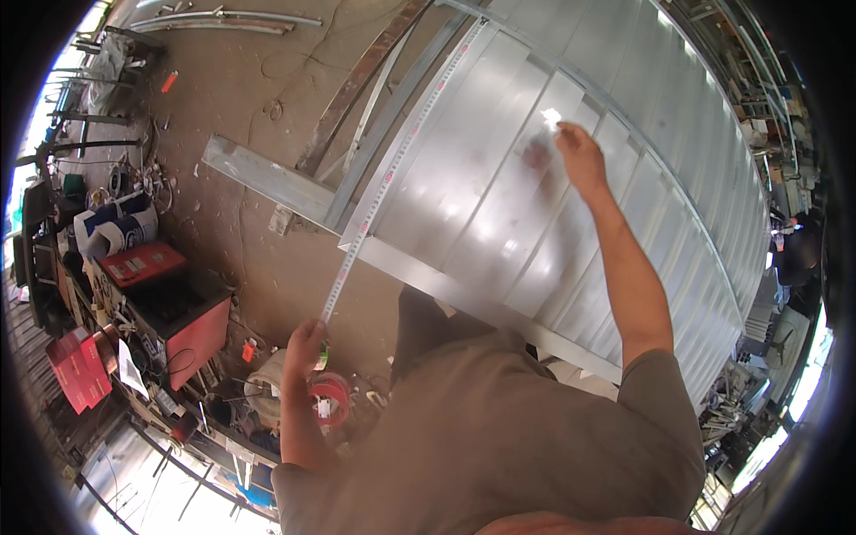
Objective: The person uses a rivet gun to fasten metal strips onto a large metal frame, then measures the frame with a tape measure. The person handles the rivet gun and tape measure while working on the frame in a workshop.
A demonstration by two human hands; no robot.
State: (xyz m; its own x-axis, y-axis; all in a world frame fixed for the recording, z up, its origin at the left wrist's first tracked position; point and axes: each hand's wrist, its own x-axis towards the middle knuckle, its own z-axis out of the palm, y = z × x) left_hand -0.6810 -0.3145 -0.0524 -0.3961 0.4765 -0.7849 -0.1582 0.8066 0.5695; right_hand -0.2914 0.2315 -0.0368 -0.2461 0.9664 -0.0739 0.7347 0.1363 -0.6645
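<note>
A large silvery panel of ribbed sheet metal (pixel 455 169) with a metal frame lies in front of me. Along its left edge runs a pale tape measure (pixel 392 169), its blade stretched from the far corner past the near left corner to my left hand (pixel 308 346). My left hand is closed on the tape's near end; a bit of green shows beside the fingers. My right hand (pixel 581 159) is over the middle of the panel, fingers curled together. Whatever may be between those fingertips is hidden by a bright glare, and I cannot tell whether they touch the sheet.
Metal bars (pixel 259 178) lie on the floor left of the panel, one rusty beam (pixel 357 89) among them. A red and black cabinet (pixel 196 325) stands at the left, cluttered with tools. A red ring-shaped reel (pixel 330 401) lies below my left hand. Stacked materials line the right.
</note>
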